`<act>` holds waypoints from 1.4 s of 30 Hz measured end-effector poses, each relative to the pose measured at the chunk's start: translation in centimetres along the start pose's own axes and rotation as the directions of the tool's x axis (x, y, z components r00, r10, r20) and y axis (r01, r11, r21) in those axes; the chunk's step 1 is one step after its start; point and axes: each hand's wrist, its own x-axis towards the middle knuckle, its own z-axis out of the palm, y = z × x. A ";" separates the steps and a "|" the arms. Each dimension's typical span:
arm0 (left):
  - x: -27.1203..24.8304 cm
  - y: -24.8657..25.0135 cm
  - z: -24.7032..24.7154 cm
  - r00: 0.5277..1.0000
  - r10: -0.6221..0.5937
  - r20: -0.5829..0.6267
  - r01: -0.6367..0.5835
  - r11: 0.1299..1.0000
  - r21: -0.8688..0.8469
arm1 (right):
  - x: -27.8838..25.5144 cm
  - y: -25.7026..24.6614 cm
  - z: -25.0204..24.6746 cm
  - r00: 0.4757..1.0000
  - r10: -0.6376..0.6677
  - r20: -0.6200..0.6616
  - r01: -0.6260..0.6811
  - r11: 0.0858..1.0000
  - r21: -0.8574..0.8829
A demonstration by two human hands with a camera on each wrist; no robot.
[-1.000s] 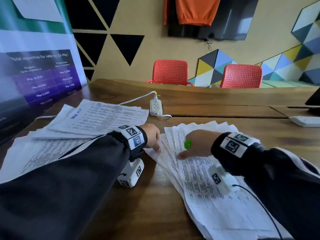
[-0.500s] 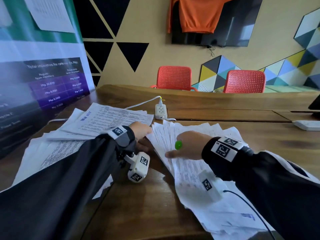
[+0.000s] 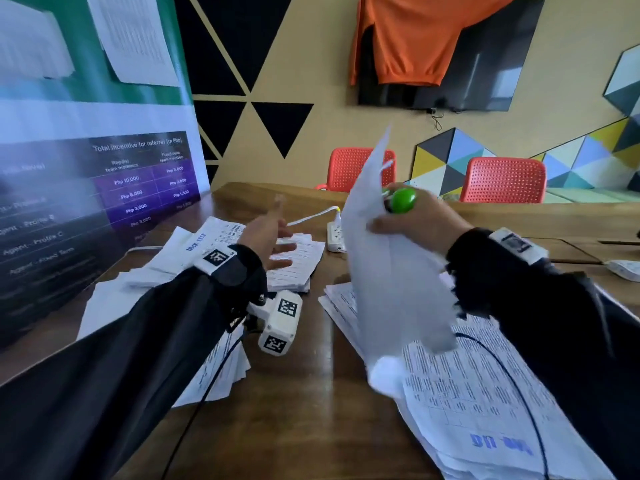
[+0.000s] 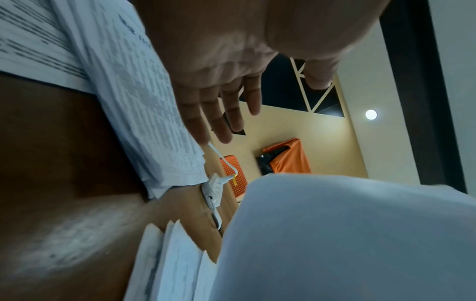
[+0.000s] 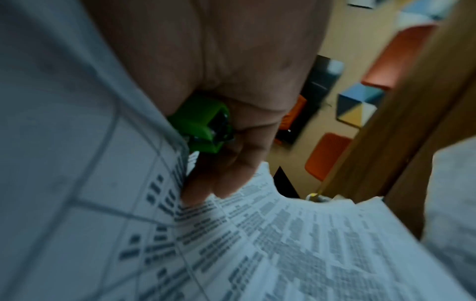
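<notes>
My right hand point(image 3: 405, 220) grips a printed sheet of paper point(image 3: 391, 271) and a small green stapler point(image 3: 401, 200) together, lifted above the right pile of papers point(image 3: 467, 393). The sheet stands nearly upright, its blank back toward me. In the right wrist view the green stapler point(image 5: 206, 126) sits between palm and fingers, with the printed sheet point(image 5: 231, 234) curling below. My left hand point(image 3: 268, 237) hovers with straight spread fingers over the left pile of papers point(image 3: 287, 258) and holds nothing. The left wrist view shows the same straight fingers point(image 4: 219, 110) beside that pile point(image 4: 144, 106).
A white power strip point(image 3: 335, 235) with a cable lies on the wooden table point(image 3: 294, 410) behind the piles. Two red chairs point(image 3: 502, 180) stand at the far side. A banner point(image 3: 86, 202) leans at the left. A white object point(image 3: 625, 270) lies at the right edge.
My right hand has lifted a sheet off the right pile and raised it upright. My left hand has left the papers and risen, fingers spread. The head view has tilted up.
</notes>
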 end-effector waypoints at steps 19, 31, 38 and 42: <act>-4.1 -5.9 5.2 0.945 -0.003 0.326 0.038 0.994 -0.101 | 0.2 5.8 9.5 0.830 0.542 -0.132 -0.310 0.646 0.698; 0.2 -6.6 -1.0 0.982 -0.096 0.163 0.114 0.988 -0.107 | -4.7 -1.4 4.1 0.834 0.094 0.544 -0.407 0.770 0.492; 1.3 -7.1 -2.4 0.960 -0.235 0.151 0.228 0.972 0.058 | -0.7 1.5 6.1 0.940 0.130 0.315 -0.239 0.911 0.337; 2.2 -7.5 -2.7 0.973 -0.216 0.085 0.211 0.975 0.065 | 1.4 3.7 8.8 0.945 0.168 0.281 -0.223 0.959 0.176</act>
